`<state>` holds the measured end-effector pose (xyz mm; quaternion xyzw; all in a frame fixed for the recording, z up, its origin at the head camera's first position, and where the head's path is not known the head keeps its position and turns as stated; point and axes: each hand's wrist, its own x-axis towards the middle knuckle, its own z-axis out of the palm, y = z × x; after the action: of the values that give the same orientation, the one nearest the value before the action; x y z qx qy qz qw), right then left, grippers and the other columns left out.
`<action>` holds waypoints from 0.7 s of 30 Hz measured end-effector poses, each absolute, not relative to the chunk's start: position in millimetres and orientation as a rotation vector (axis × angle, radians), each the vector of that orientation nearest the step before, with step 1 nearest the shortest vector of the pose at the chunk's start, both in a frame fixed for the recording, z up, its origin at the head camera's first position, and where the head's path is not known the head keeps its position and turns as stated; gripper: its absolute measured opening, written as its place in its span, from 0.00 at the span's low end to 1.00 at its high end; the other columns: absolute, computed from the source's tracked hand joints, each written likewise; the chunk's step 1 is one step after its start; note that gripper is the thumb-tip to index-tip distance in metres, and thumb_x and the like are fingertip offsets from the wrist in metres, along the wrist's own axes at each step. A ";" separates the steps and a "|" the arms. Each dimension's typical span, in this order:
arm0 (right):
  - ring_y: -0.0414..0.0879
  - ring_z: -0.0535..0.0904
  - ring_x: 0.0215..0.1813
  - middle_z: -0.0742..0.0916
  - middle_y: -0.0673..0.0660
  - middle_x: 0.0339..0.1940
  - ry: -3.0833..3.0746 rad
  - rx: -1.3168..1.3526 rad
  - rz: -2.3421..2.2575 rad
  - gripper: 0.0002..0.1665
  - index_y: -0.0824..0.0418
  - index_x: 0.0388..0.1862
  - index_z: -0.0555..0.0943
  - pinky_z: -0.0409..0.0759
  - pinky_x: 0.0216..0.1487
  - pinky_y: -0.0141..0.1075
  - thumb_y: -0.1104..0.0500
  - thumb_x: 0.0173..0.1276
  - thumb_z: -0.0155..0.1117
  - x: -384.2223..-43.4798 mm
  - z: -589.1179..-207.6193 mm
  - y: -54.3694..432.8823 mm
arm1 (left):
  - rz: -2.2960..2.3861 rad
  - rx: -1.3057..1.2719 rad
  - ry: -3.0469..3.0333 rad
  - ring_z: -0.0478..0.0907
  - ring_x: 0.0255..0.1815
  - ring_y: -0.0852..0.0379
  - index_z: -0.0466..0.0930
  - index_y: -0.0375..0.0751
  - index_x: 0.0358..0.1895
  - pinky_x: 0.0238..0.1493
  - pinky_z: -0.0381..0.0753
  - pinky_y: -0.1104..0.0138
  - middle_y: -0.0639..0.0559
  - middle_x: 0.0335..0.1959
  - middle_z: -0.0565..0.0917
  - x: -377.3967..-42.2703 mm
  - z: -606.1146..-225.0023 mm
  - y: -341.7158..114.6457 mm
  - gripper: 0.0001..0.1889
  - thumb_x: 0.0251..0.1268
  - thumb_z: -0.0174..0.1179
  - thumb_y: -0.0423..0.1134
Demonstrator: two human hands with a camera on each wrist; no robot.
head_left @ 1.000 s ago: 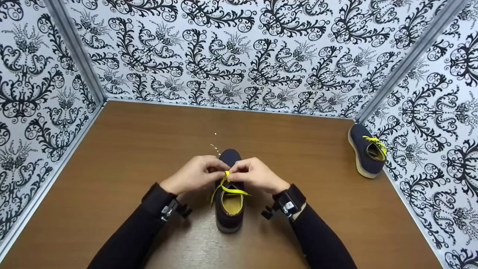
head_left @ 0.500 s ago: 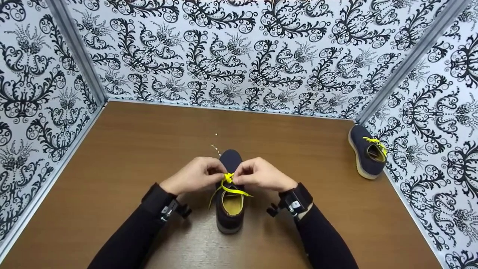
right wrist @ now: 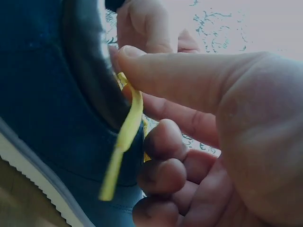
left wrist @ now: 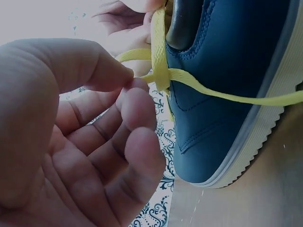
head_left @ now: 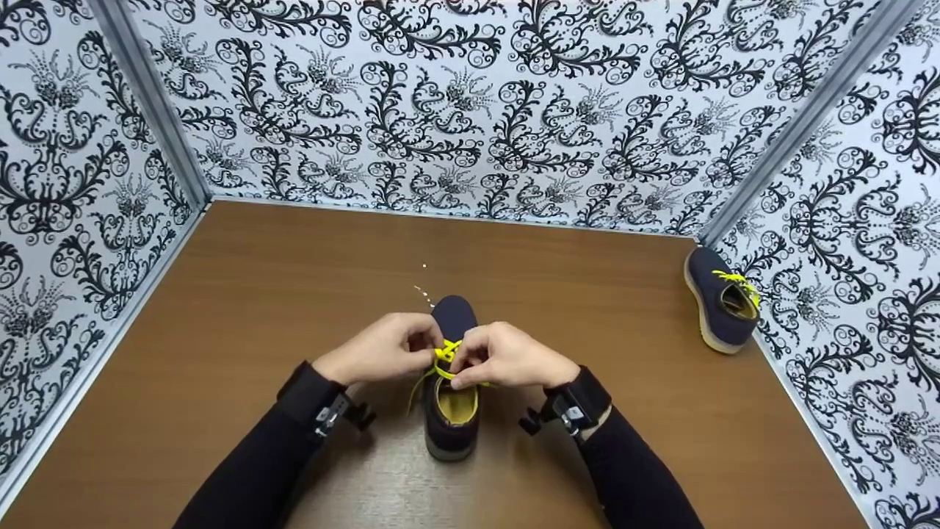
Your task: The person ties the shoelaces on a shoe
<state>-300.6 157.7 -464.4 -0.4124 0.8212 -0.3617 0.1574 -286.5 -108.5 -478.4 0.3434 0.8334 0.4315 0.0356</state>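
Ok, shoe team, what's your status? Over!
Left grip and right grip both pinching yellow lace. Dark shoe sole-down between them, toe pointing away. Nothing seen blocking; other shoe off to the right.

Black sleeves – broad black wrist straps – small silvery fittings.

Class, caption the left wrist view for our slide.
Left hand pinching the yellow lace of a dark shoe with a ridged sole.

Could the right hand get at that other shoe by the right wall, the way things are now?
Probably, but only after letting go: the right hand seems to pinch a yellow lace. Nothing visible blocks the path over the tabletop to the other shoe.
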 end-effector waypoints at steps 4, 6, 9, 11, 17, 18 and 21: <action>0.34 0.77 0.33 0.83 0.39 0.31 2.367 -1.206 -1.003 0.05 0.51 0.42 0.97 0.73 0.36 0.29 0.54 0.70 0.85 -300.1 -465.6 156.8 | 1.319 1.065 2.541 0.80 0.33 0.62 0.89 0.46 0.44 0.36 0.80 0.67 0.61 0.33 0.84 -285.3 -478.9 -108.6 0.09 0.68 0.65 0.29; 0.34 0.77 0.34 0.83 0.39 0.31 2.362 -1.208 -0.998 0.04 0.51 0.42 0.96 0.73 0.36 0.29 0.56 0.70 0.84 -299.8 -465.4 156.8 | 1.313 1.071 2.532 0.80 0.34 0.61 0.90 0.46 0.46 0.36 0.80 0.67 0.61 0.34 0.85 -284.7 -479.2 -108.7 0.10 0.67 0.65 0.29; 0.34 0.76 0.33 0.83 0.39 0.30 2.349 -1.203 -1.000 0.03 0.53 0.42 0.96 0.72 0.36 0.29 0.57 0.71 0.84 -299.9 -464.0 157.8 | 1.304 1.083 2.520 0.80 0.33 0.61 0.91 0.45 0.47 0.36 0.79 0.68 0.62 0.35 0.86 -284.2 -479.6 -109.5 0.11 0.67 0.64 0.28; 0.34 0.76 0.32 0.82 0.39 0.29 2.341 -1.197 -1.002 0.04 0.54 0.42 0.96 0.72 0.35 0.29 0.57 0.71 0.83 -300.2 -462.7 159.0 | 1.297 1.097 2.514 0.80 0.33 0.61 0.91 0.44 0.45 0.36 0.79 0.69 0.62 0.34 0.86 -284.1 -479.6 -110.0 0.11 0.67 0.64 0.27; 0.34 0.75 0.32 0.82 0.39 0.28 2.325 -1.186 -1.001 0.04 0.56 0.41 0.95 0.71 0.35 0.29 0.57 0.72 0.82 -300.6 -458.5 161.6 | 1.262 1.122 2.479 0.80 0.34 0.61 0.90 0.46 0.42 0.37 0.80 0.68 0.61 0.33 0.84 -284.0 -478.0 -111.8 0.08 0.67 0.66 0.28; 0.34 0.75 0.32 0.82 0.39 0.28 2.322 -1.186 -1.002 0.04 0.55 0.41 0.95 0.71 0.35 0.29 0.57 0.72 0.82 -300.5 -457.9 161.8 | 1.258 1.121 2.467 0.80 0.33 0.61 0.89 0.46 0.42 0.37 0.80 0.68 0.61 0.33 0.84 -283.8 -477.3 -112.1 0.08 0.67 0.67 0.28; 0.35 0.75 0.32 0.82 0.40 0.28 2.312 -1.177 -1.013 0.03 0.53 0.39 0.94 0.71 0.35 0.30 0.56 0.71 0.83 -300.2 -456.2 162.1 | 1.257 1.131 2.429 0.80 0.33 0.61 0.89 0.46 0.42 0.36 0.80 0.68 0.61 0.32 0.84 -283.3 -475.2 -112.7 0.07 0.67 0.69 0.30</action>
<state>-300.2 162.1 -456.2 -0.4157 0.8171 -0.3579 0.1773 -283.3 -112.7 -475.2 0.3805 0.8173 0.4230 0.0908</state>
